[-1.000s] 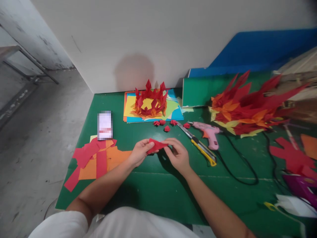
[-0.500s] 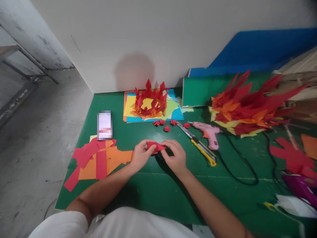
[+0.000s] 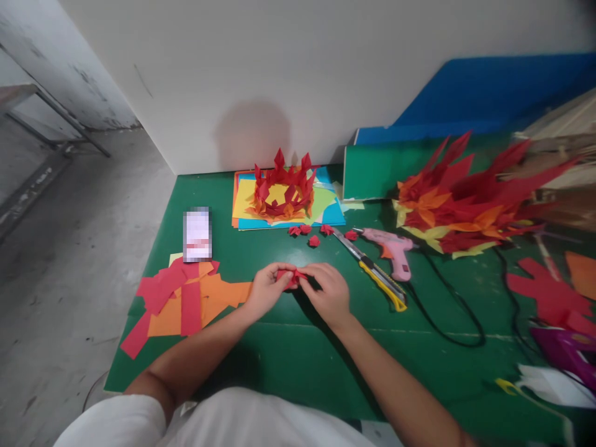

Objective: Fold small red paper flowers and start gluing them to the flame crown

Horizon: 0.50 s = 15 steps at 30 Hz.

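Note:
A small folded piece of red paper [image 3: 289,279] is pinched between both hands, just above the green table. My left hand [image 3: 272,287] grips its left side, thumb on top. My right hand [image 3: 328,292] pinches its right end between thumb and fingertips; part of the paper is hidden by the fingers. Beyond the hands lie several small folded red paper pieces [image 3: 314,241]. To the right of them are a yellow utility knife [image 3: 379,282] and a pink glue gun [image 3: 393,251]. Left of my left hand are loose red and orange paper strips [image 3: 190,304].
A red and orange paper crown [image 3: 282,192] rests on coloured sheets [image 3: 242,208] at the back. A larger flame-like paper piece [image 3: 470,205] stands at the right, near a black cable [image 3: 447,332]. A phone [image 3: 197,236] lies at the left; a purple object [image 3: 565,354] sits far right.
The right end of the red paper, which stuck out as a point, is now folded in, so the piece looks shorter. My right fingertips have shifted slightly left.

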Each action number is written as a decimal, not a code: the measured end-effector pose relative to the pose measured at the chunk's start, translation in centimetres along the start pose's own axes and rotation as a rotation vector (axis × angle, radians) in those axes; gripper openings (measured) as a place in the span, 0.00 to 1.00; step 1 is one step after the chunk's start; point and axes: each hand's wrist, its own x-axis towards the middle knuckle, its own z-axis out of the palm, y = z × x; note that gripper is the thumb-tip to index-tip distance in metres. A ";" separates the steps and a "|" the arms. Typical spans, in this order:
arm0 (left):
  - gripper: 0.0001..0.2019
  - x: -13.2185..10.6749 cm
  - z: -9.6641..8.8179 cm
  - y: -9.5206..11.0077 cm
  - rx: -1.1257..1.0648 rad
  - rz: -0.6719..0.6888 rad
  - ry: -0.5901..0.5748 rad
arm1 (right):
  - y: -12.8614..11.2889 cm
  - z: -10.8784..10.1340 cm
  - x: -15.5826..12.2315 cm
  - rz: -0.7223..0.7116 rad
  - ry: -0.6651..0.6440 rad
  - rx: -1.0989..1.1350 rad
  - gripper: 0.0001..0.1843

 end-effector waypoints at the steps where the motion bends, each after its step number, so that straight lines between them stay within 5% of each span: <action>1: 0.19 0.0 0.0 0.2 -0.012 -0.019 -0.012 | 0.0 0.0 0.0 -0.001 -0.001 0.001 0.04; 15: 0.17 0.4 -0.3 1.2 0.013 -0.175 -0.081 | 0.6 -0.3 -0.1 -0.112 -0.113 -0.083 0.06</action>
